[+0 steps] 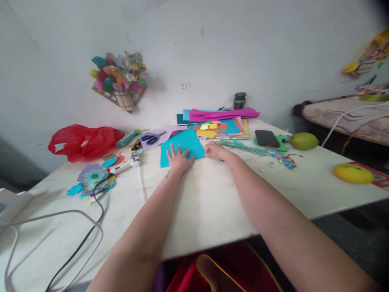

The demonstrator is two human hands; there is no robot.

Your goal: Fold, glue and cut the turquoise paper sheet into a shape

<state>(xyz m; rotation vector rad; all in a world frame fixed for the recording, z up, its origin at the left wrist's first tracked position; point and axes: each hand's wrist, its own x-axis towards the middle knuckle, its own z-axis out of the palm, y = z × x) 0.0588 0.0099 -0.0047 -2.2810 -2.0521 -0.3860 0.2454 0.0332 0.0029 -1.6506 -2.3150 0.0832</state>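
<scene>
A bright blue sheet of paper (182,140) lies flat on the table in front of me. My left hand (180,158) rests on its lower part, palm down with the fingers spread. At the sheet's right edge, my right hand (215,151) has its fingers curled and pinched together on the paper's border. Just left of the sheet, dark-handled scissors (150,138) lie on a lilac sheet (164,138). Long green paper strips (243,147) begin beside my right hand and run to the right.
A white glue gun (126,165) with a black cord lies left, near paper flowers (92,176) and a red plastic bag (85,140). Behind are stacked coloured papers (225,114). To the right are a phone (267,138), a green mango (304,140) and a yellow fruit (353,173).
</scene>
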